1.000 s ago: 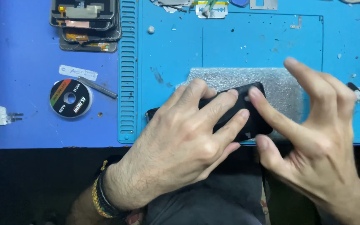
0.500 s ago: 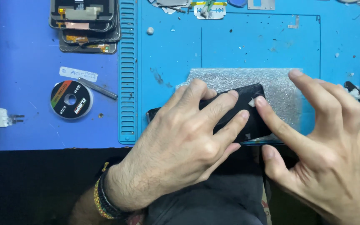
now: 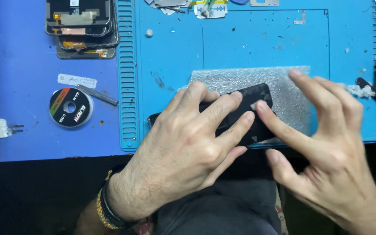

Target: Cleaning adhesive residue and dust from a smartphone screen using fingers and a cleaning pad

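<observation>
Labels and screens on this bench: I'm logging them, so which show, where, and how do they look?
Black phone screen: under both hands, on grey foam.
Stacked screens: top left, dark.
Round spool label: left, black with coloured stripe.
White strip label: above spool.

Phone [image 3: 257, 98] lies on foam sheet [image 3: 292, 100], spool [image 3: 69, 107] left
</observation>
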